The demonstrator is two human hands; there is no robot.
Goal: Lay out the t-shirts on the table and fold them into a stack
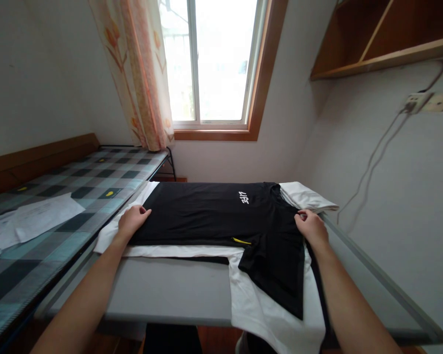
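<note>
A black T-shirt (206,211) with small white lettering lies sideways on top of a white garment (258,300), both on a grey table (170,290). The black sleeve with a yellow strip near it points toward me. At the shirt's hem on the left, my left hand (133,220) has its thumb and fingers pinched on the black fabric. My right hand (313,227) pinches the black shirt's shoulder near the collar, on the right. Folded white cloth (304,195) shows beyond the collar. More black fabric peeks out beneath the white garment.
On the left stands a bed with a checked mattress (107,172) and papers (47,216) on it. A window and a floral curtain (140,73) are ahead. A cable (372,155) hangs from a socket on the right wall, below a wooden shelf (384,61).
</note>
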